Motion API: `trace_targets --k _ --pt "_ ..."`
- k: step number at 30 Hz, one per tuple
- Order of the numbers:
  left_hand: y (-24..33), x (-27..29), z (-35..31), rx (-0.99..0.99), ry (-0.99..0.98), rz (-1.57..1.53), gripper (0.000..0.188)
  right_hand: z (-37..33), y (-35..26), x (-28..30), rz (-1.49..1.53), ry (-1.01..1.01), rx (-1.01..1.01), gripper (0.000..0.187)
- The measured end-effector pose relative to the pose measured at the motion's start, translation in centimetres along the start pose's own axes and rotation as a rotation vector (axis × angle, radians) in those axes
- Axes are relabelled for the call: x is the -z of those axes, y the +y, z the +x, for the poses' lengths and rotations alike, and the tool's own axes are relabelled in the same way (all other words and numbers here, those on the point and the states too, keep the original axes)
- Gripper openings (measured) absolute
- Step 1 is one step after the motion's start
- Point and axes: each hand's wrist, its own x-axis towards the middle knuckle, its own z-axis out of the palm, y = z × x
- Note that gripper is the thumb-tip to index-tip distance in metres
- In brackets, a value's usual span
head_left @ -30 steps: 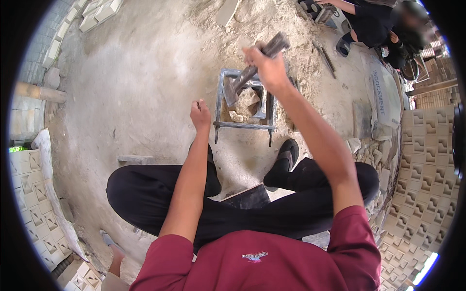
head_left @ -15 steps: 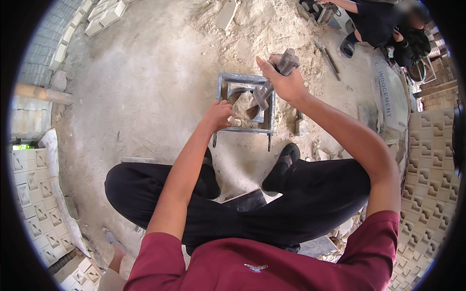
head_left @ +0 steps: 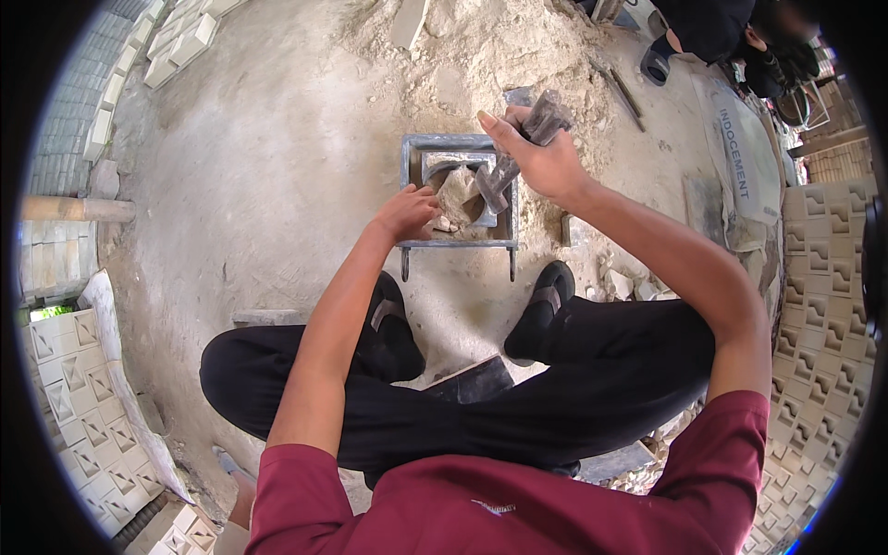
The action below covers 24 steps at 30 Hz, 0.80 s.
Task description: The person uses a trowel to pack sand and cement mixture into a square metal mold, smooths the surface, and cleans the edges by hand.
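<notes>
A square grey metal mould (head_left: 405, 159) lies on the ground in front of my feet, with an inner frame and a heap of pale damp-looking mix (head_left: 455, 192) inside. My left hand (head_left: 405, 213) reaches over the mould's left side, its fingers curled down beside the mix; what lies under the fingertips is hidden. My right hand (head_left: 548, 166) is closed around a dusty grey tool (head_left: 499, 181) with a blocky upper end (head_left: 549, 115). The tool slants down to the left, and its flat lower end is over the right part of the mix.
Loose pale powder (head_left: 499, 55) spreads behind the mould, with a flat slab (head_left: 410, 23) on it. A dark bar (head_left: 627, 97) and a printed sack (head_left: 740, 148) lie to the right. Pale patterned blocks (head_left: 819, 305) are stacked at both sides. Another person (head_left: 712, 28) works at upper right.
The whole view has shifted slightly, so the mould appears a little further left and the other person further up. Both hands stay at the mould, the right still gripping the tool.
</notes>
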Motion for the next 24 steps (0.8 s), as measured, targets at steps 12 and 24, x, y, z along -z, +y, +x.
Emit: trace_targets --k 12,24 --pt "0.8 0.0 0.4 0.136 0.236 -0.375 0.033 0.0 0.1 1.8 0.348 0.387 -0.021 0.036" --pt "2.8 9.6 12.7 0.342 0.572 -0.778 0.038 7.1 7.8 6.8 0.087 0.192 -0.274 0.055"
